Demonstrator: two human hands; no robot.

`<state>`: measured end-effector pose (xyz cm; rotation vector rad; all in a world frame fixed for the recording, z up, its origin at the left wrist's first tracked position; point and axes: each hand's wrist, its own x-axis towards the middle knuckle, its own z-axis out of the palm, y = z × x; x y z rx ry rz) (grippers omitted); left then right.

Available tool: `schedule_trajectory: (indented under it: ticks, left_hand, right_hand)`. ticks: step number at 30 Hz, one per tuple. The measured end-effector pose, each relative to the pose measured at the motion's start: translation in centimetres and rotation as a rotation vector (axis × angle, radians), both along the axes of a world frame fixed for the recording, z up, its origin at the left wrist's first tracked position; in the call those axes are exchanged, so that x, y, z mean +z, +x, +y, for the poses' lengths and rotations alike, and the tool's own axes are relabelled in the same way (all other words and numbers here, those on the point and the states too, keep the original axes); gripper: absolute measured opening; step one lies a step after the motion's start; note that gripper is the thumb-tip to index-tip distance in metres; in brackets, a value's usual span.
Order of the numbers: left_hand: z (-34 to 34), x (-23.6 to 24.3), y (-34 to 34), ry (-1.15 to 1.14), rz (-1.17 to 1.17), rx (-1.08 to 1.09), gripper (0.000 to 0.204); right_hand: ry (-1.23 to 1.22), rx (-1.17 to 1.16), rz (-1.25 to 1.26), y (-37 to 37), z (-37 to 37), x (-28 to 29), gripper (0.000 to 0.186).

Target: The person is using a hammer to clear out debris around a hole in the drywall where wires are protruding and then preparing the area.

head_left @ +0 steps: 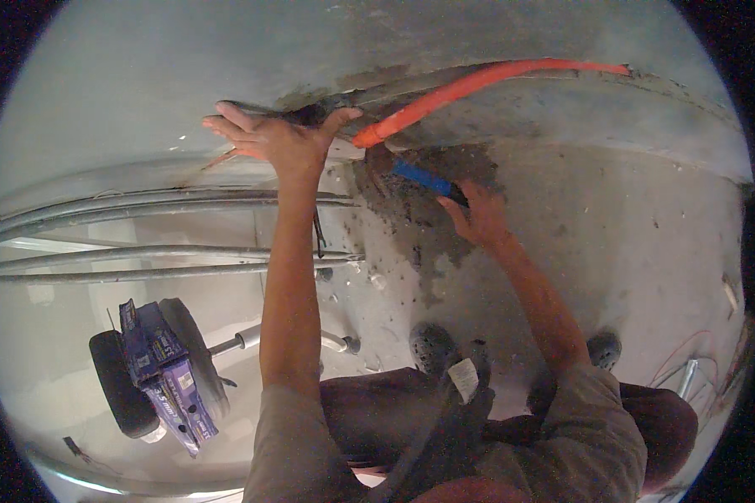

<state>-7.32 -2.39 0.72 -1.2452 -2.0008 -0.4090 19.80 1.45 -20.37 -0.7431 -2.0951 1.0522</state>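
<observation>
An orange flexible conduit runs along a channel cut in the grey wall. My left hand is beside the conduit's left end, fingers spread against the wall over a dark gap in the channel. My right hand grips a tool with a blue-and-black handle; its dark head sits just below the conduit, its exact shape hard to make out. Damp, dark rubble or mortar marks the floor around the tool.
Several grey pipes lie at the left. Below them purple packages rest on a black object. A thin red wire and a short metal tube lie at the right. My dark shoes are below my hands.
</observation>
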Motion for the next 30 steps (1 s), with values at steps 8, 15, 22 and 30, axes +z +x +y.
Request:
schedule_trajectory:
  ticks: [8, 15, 22, 30]
  left_hand:
    - [-0.1, 0.4, 0.3, -0.018, -0.080, 0.004, 0.176]
    - [-1.0, 0.6, -0.3, -0.035, -0.010, -0.060, 0.166]
    - [-0.9, 0.5, -1.3, 0.016, 0.109, -0.201, 0.160]
    - [-1.2, 0.1, -1.2, -0.010, 0.006, -0.052, 0.163]
  right_hand:
    - [0.037, -0.014, 0.116, -0.3, 0.1, -0.7, 0.046]
    - [0.183, 0.002, 0.135, -1.6, 1.8, 1.3, 0.045]
    - [0.096, 0.035, 0.097, -3.6, 2.1, 1.2, 0.047]
    - [0.209, 0.002, 0.142, -3.7, 2.6, 1.4, 0.036]
